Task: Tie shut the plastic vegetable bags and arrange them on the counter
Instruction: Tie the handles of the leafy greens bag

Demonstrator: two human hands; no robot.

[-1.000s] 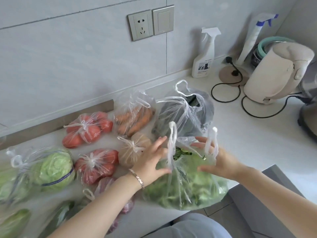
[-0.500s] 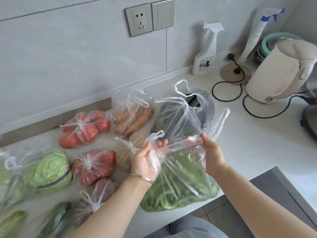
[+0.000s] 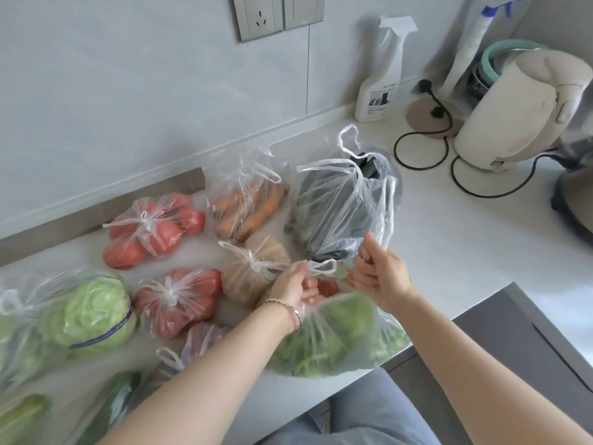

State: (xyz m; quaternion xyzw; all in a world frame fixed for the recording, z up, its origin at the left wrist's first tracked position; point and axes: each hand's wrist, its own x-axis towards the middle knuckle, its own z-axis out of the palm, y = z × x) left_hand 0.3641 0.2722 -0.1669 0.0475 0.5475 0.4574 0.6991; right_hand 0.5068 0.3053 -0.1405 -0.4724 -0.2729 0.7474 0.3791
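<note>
White counter (image 3: pixel 465 252) holds the greens bag (image 3: pixel 340 342) at lower centre. Half a second ago the hands were apart; now the left hand (image 3: pixel 293 285) and right hand (image 3: pixel 382 273) nearly meet, fingers curled round its handles, so the knot is likely starting.

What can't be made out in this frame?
Head view:
Any knot on the leafy greens bag: left hand and right hand cover it.
Contents of the dark bag: crumpled plastic hides them.
Lower-left green vegetables: cut off by the edge.
Label on the spray bottle: too small.
</note>
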